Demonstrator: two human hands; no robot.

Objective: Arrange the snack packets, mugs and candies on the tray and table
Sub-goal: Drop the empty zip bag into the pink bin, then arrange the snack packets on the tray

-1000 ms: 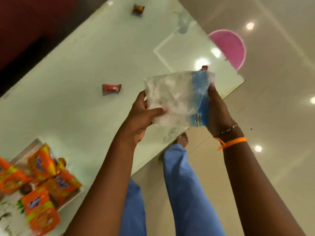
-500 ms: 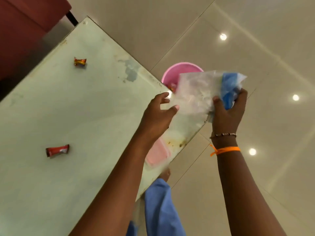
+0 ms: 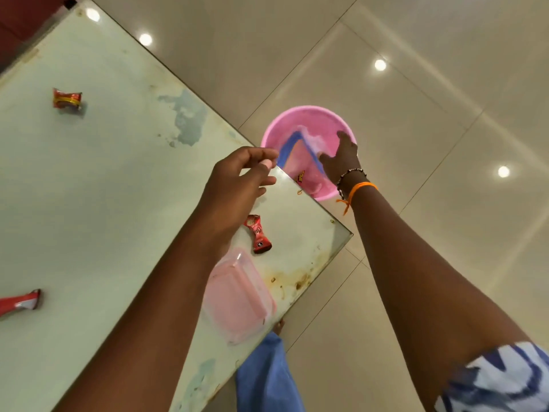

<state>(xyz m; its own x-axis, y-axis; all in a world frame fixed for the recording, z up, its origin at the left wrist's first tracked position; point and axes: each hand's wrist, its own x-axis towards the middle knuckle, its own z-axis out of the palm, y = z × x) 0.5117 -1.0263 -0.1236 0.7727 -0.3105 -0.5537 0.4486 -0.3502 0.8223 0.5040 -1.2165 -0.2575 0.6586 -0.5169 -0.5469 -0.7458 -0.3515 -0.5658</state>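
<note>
While right hand (image 3: 341, 157) presses bag (image 3: 300, 150) into bin (image 3: 309, 114), fingers spread, left hand (image 3: 237, 185) hovers empty, loosely curled; nearest candy (image 3: 258, 233) at its 5 o'clock, long axis 12-to-6, left nearer.

Orange wristband (image 3: 358, 190), beaded bracelet (image 3: 347, 175), blue trousers (image 3: 267, 379).

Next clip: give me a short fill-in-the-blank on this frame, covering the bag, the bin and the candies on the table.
1. The right hand reaches into the ____ bin on the floor.
2. The clear plastic bag with the blue strip lies inside the ____.
3. The left hand hovers over the table, holding ____.
4. ____ wrapped candies show on the table.

Missing words: pink; bin; nothing; Three
</note>
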